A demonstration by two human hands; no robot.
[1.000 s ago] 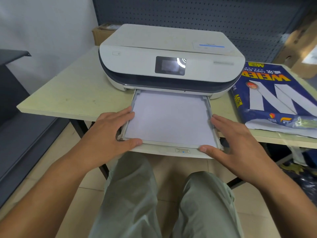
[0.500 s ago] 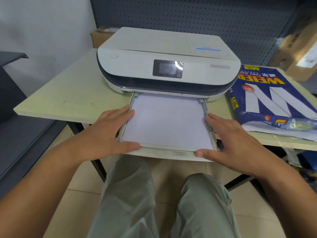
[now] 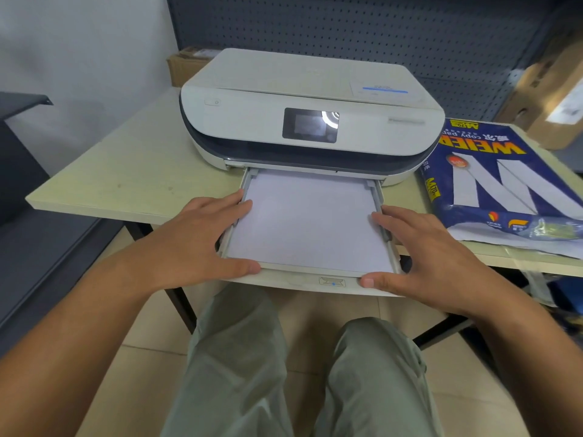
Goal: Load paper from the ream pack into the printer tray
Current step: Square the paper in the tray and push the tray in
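Note:
A white printer [image 3: 310,99] stands on a pale table [image 3: 126,171]. Its paper tray [image 3: 299,280] is pulled out toward me over the table's front edge. White paper [image 3: 309,222] lies flat in the tray. My left hand [image 3: 202,238] grips the tray's left front corner, thumb on the front lip, fingers along the left wall. My right hand [image 3: 422,250] holds the right front corner the same way. A blue ream pack [image 3: 504,184] lies on the table to the right of the printer, its near end torn open.
Cardboard boxes stand behind the printer [image 3: 189,66] and at the far right [image 3: 555,93]. A dark pegboard wall [image 3: 347,29] runs behind the table. A dark shelf unit [image 3: 22,184] stands to the left. My knees [image 3: 299,373] are under the tray.
The tray with the paper has slid a little way into the printer, and both hands have moved forward with it, keeping the same hold on its corners.

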